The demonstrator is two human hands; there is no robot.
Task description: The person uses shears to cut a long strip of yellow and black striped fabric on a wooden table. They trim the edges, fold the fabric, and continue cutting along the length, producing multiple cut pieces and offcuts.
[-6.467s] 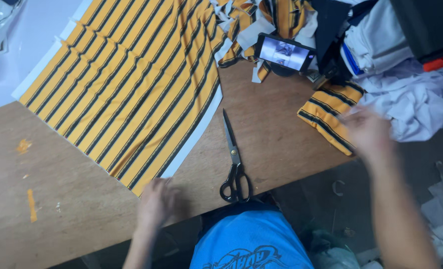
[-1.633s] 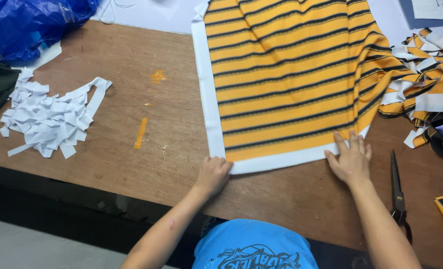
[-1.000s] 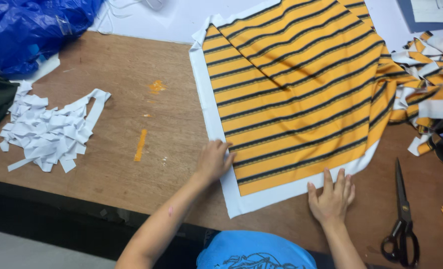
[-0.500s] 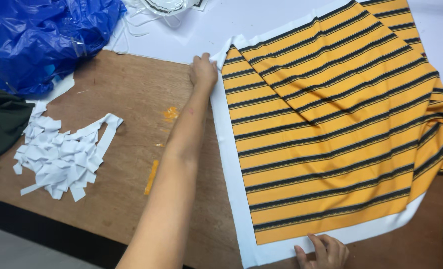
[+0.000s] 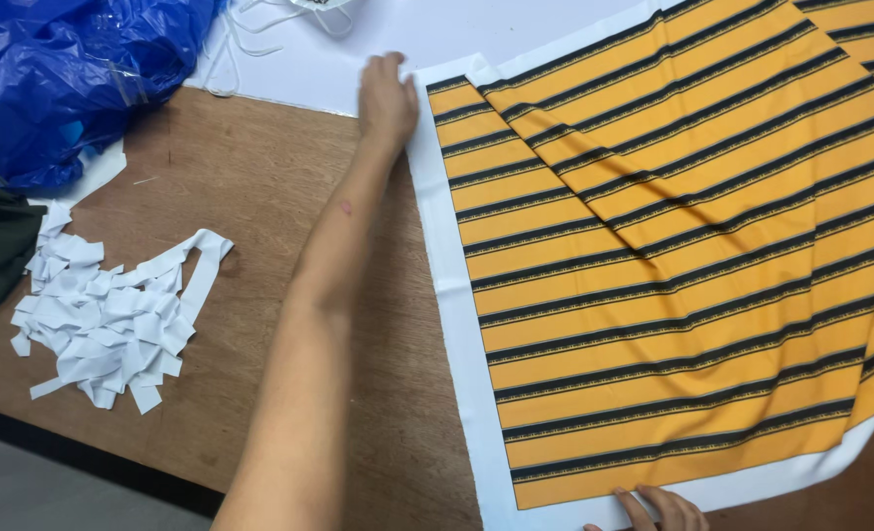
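We lay our left hand [image 5: 388,98] flat on the far corner of the striped cloth [image 5: 673,285] spread on the table [image 5: 260,197], our right hand [image 5: 658,509] pressing its near edge with open fingers.

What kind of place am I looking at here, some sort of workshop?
Most likely a garment or fabric cutting workshop. A large piece of orange, black-striped fabric with a white border lies spread on a wooden worktable, a pile of white fabric offcuts sits nearby, and the left hand presses the fabric's far corner.
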